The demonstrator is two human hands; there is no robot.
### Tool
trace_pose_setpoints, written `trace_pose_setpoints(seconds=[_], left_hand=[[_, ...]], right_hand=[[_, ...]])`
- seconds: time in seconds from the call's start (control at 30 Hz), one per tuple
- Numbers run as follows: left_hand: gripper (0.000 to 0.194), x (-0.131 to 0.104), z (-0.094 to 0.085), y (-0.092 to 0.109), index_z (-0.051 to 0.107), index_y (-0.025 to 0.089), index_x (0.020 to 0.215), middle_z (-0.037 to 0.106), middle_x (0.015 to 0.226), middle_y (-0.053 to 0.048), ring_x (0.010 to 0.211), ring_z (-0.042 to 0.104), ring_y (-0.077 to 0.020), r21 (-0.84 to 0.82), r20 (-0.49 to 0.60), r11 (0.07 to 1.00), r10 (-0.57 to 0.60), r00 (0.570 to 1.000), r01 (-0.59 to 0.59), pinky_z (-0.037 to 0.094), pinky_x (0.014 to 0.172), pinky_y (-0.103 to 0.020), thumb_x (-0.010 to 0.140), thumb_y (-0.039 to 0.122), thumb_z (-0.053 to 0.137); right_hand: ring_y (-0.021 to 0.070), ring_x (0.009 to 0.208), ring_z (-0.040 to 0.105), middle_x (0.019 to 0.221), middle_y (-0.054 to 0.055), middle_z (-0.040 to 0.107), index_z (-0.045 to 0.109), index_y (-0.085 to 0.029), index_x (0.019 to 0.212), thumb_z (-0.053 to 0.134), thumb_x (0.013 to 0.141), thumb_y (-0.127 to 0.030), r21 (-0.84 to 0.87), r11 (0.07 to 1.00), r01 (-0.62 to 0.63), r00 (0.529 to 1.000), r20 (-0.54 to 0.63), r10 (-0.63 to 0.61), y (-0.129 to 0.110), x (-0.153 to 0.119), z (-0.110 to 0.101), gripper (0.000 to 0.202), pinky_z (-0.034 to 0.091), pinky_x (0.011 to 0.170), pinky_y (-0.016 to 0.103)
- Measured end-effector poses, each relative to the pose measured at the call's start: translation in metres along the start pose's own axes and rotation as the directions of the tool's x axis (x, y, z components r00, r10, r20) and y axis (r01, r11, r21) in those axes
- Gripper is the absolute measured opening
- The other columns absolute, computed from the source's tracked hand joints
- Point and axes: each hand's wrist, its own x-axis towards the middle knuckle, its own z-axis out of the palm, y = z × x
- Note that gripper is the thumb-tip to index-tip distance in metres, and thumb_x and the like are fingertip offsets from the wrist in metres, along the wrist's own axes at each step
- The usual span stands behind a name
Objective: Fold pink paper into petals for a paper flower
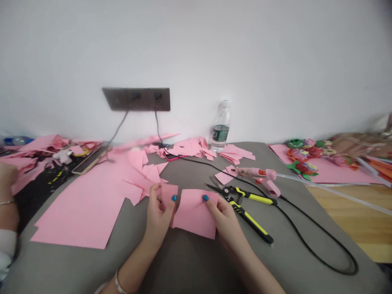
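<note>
Above the grey table point(134, 261), both of my hands pinch pieces of pink paper. My left hand point(159, 216) has a narrow strip of pink paper point(169, 194) between thumb and fingers. Gripped at its right edge by my right hand point(225, 214) is a larger, roughly square piece of pink paper point(194, 212). A gap runs between the two pieces at the top; lower down they meet or overlap, and I cannot tell whether they are joined. Just right of my right hand lie yellow-and-black wire pliers point(241, 198), with handles spread.
Pink paper sheets point(88, 208) and scraps lie left and behind. A pink glue gun point(257, 175) with a black cord rests at right. A water bottle point(221, 128) stands by the wall. Paper flowers point(306, 157) lie far right. Another person's arm point(7, 208) shows at left.
</note>
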Motion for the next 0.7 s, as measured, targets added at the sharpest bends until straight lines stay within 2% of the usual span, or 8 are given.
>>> trace_pose_setpoints(seconds=[0.07,0.13,0.2,0.23,0.33,0.47,0.6,0.7], left_hand=[[0.031,0.000,-0.001,0.000,0.052,0.021,0.108,0.054,0.063,0.006,0.055,0.049,-0.0141,0.017,0.077,1.000,-0.006,0.997,0.005,0.039,0.053,-0.023,0.089,0.043,0.061],[0.025,0.001,-0.003,0.000,0.057,0.020,0.085,0.045,0.056,0.007,0.050,0.041,-0.0121,0.042,0.126,0.999,-0.006,0.992,0.001,0.032,0.049,-0.022,0.089,0.045,0.061],[0.036,0.002,-0.004,0.000,0.050,0.021,0.067,0.036,0.056,0.007,0.051,0.035,-0.0111,0.065,0.123,0.998,0.001,0.992,-0.009,0.028,0.049,-0.022,0.090,0.046,0.060],[0.039,0.002,-0.005,0.000,0.046,0.021,0.063,0.033,0.057,0.007,0.051,0.032,-0.0112,0.072,0.108,0.997,0.007,0.994,-0.015,0.026,0.049,-0.023,0.091,0.046,0.058],[0.041,0.001,-0.005,0.000,0.042,0.022,0.064,0.029,0.060,0.007,0.053,0.030,-0.0117,0.078,0.047,0.996,0.028,0.998,-0.031,0.026,0.049,-0.023,0.094,0.047,0.055],[0.040,-0.002,-0.007,-0.001,0.042,0.023,0.068,0.029,0.061,0.007,0.053,0.029,-0.0122,0.080,-0.070,0.996,0.051,0.996,-0.045,0.027,0.048,-0.023,0.096,0.049,0.053],[0.039,0.004,-0.018,0.006,0.042,0.023,0.072,0.032,0.063,0.006,0.054,0.032,-0.0128,0.100,-0.172,0.994,0.065,0.983,-0.048,0.028,0.047,-0.022,0.100,0.049,0.045],[0.036,0.023,-0.024,0.024,0.047,0.022,0.077,0.038,0.065,0.005,0.057,0.038,-0.0132,0.137,-0.120,0.989,0.068,0.990,-0.052,0.032,0.049,-0.022,0.102,0.048,0.042]], right_hand=[[0.0225,0.063,0.060,0.070,0.005,0.070,0.072,-0.017,0.084,0.072,0.068,-0.076,-0.045,0.998,0.031,0.999,-0.007,-0.032,-0.006,0.001,-0.003,0.061,0.045,0.056,0.030],[0.0217,0.061,0.056,0.065,0.004,0.065,0.071,-0.017,0.078,0.070,0.069,-0.076,-0.109,0.992,0.070,0.997,-0.020,-0.072,-0.011,0.001,-0.006,0.060,0.042,0.054,0.029],[0.0194,0.059,0.049,0.061,0.003,0.059,0.067,-0.018,0.070,0.069,0.068,-0.076,-0.185,0.976,0.117,0.990,-0.050,-0.129,-0.014,0.000,-0.010,0.058,0.035,0.052,0.028],[0.0179,0.058,0.045,0.059,0.002,0.056,0.064,-0.019,0.066,0.069,0.068,-0.075,-0.224,0.965,0.139,0.985,-0.069,-0.158,-0.013,0.000,-0.011,0.057,0.032,0.051,0.027],[0.0148,0.054,0.035,0.055,-0.001,0.044,0.053,-0.021,0.057,0.067,0.071,-0.074,-0.316,0.931,0.181,0.966,-0.121,-0.229,-0.010,-0.004,-0.012,0.057,0.025,0.050,0.028],[0.0147,0.054,0.033,0.055,-0.003,0.038,0.047,-0.023,0.059,0.060,0.078,-0.075,-0.369,0.904,0.214,0.937,-0.184,-0.297,-0.010,-0.006,-0.016,0.056,0.025,0.050,0.028],[0.0167,0.057,0.037,0.058,0.000,0.044,0.051,-0.022,0.062,0.059,0.076,-0.079,-0.353,0.908,0.224,0.890,-0.306,-0.339,-0.024,-0.006,-0.030,0.059,0.031,0.050,0.029],[0.0195,0.059,0.045,0.061,0.004,0.054,0.058,-0.019,0.064,0.064,0.069,-0.081,-0.292,0.937,0.190,0.912,-0.301,-0.279,-0.034,-0.006,-0.042,0.062,0.037,0.051,0.029]])
